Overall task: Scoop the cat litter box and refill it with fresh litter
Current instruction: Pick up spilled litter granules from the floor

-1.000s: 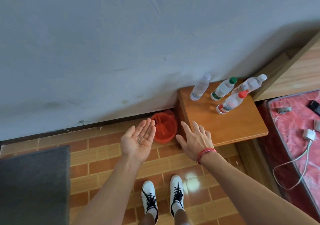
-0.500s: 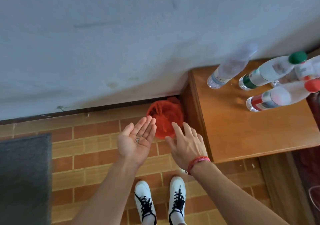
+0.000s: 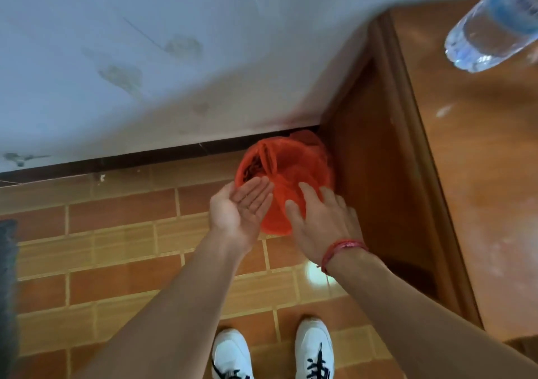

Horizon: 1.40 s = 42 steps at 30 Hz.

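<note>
A small bin lined with a red plastic bag (image 3: 286,163) stands on the tiled floor, in the corner between the wall and a wooden bedside table. My left hand (image 3: 240,208) is cupped palm up at the bin's near left rim, fingers together and tilted toward the opening. My right hand (image 3: 321,221) is flat, palm down, over the near edge of the red bag, a red string band on its wrist. Neither hand grips anything I can make out. No litter box or scoop is in view.
The wooden bedside table (image 3: 471,174) fills the right side, with a clear water bottle (image 3: 495,26) standing at its back. A grey mat edge (image 3: 7,291) shows at far left. My white shoes (image 3: 272,352) stand on the orange tiles below.
The view has dropped and closed in on the bin. Both hands moved forward to the red bag's rim. The small bits seen in my left palm earlier no longer show.
</note>
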Available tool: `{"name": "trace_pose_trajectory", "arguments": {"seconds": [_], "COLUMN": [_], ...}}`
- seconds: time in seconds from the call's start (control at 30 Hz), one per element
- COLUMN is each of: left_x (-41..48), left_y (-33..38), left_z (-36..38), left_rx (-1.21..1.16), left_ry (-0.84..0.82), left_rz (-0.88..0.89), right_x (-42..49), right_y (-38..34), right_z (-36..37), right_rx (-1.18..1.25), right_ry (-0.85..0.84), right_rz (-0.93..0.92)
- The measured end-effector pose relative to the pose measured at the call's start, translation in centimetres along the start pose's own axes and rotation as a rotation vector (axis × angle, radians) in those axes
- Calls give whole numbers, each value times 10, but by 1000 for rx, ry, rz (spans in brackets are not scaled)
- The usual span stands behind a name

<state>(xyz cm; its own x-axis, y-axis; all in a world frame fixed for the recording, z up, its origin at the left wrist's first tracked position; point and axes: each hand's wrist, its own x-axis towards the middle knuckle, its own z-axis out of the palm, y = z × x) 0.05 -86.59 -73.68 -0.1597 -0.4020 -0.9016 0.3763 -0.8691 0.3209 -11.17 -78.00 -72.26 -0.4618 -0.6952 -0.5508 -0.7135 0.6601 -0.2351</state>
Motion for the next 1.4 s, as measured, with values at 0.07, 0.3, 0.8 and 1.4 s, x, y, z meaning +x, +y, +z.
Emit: {"name": "trace_pose_trajectory", "arguments": {"seconds": [0.07,0.3,0.8,1.4], "left_x": [19,60,51,60], "left_y": [-5,-13,-8,-6], "left_z": [2,-2,14,3], "left_rx": [46,200,229,432], "left_ry": [3,-6,-257,-28], "left_rz": [5,21,-88,60], "right_x": [10,21,33,39], "right_y": [4,21,16,5], "right_z": [12,39,34,25], "right_rx": [-7,-29,-8,-18], "right_ry": [8,-30,-3,18], "right_rz": [13,87,86,84]}}
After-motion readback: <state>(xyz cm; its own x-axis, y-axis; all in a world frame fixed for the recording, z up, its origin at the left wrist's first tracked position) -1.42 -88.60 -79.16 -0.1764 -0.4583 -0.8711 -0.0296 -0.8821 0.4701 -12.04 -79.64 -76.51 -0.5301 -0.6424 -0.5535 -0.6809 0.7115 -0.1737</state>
